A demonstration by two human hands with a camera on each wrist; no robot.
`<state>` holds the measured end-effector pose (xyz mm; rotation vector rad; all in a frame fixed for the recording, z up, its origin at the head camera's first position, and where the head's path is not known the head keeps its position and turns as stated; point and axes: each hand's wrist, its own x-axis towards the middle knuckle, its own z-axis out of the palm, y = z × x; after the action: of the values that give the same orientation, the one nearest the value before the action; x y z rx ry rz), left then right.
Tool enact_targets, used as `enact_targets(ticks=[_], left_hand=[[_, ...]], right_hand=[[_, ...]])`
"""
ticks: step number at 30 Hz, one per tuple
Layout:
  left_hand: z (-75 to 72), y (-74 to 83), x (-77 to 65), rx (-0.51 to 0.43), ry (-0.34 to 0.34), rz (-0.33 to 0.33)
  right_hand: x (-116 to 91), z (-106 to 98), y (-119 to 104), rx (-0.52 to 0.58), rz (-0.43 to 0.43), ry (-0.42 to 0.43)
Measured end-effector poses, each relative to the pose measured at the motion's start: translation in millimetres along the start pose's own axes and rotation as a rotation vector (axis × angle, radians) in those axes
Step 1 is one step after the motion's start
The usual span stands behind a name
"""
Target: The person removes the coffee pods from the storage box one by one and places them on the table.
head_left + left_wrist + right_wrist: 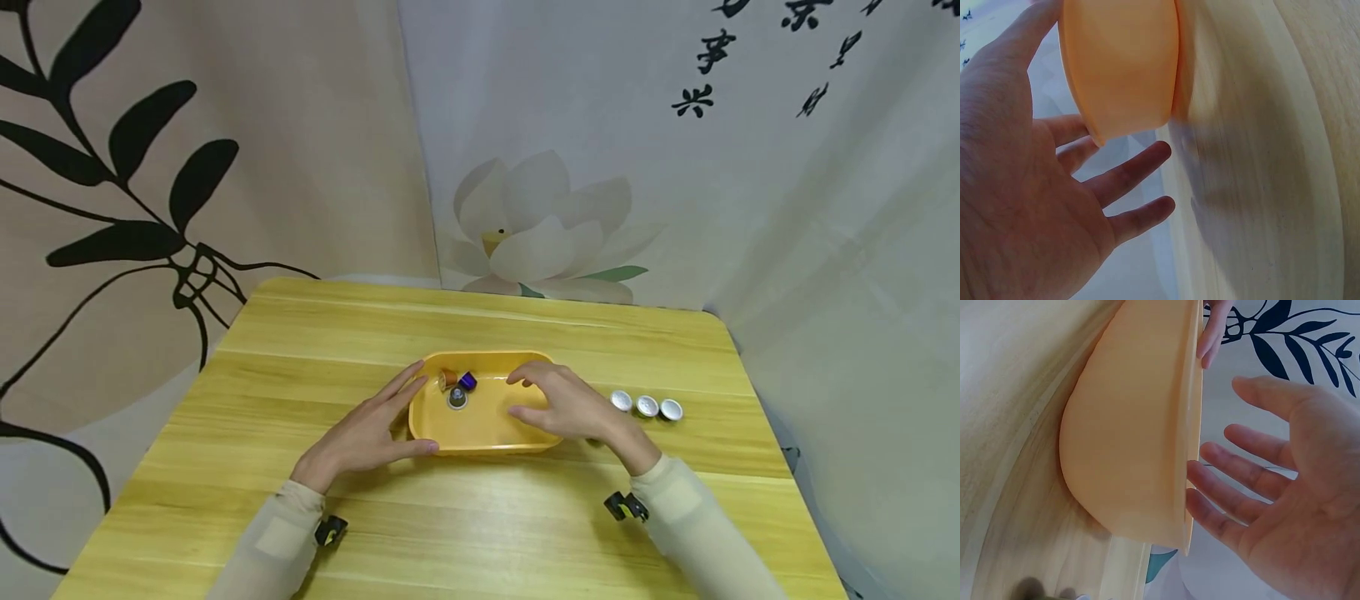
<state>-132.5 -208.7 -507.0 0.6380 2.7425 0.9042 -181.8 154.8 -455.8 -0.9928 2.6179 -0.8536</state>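
A yellow tray (480,443) lies on the wooden table. Three coffee capsules sit together in its left part: a copper one (447,379), a purple-blue one (468,381) and a dark grey one (457,398). My left hand (367,433) spans the tray's left end, thumb at the front corner of the rim and straight, spread fingers toward the back corner. Over the tray's right part hovers my right hand (566,402), fingers loosely bent and apart, with nothing between them. In the right wrist view its fingertips overlap the tray's rim (1192,425).
Right of the tray stand three white-topped capsules in a row, the left one (621,401), the middle one (647,406) and the right one (671,410). Part of another small thing (594,442) shows beneath my right wrist. Printed curtains (337,167) hang behind the wooden table (480,533).
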Motion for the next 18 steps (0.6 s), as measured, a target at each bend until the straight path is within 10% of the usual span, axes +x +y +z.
enact_targets(ticks=[18], left_hand=[[0.8,-0.2,0.4,0.005,0.001,-0.012]], right_hand=[[30,8,-14,-0.037,-0.037,-0.078]])
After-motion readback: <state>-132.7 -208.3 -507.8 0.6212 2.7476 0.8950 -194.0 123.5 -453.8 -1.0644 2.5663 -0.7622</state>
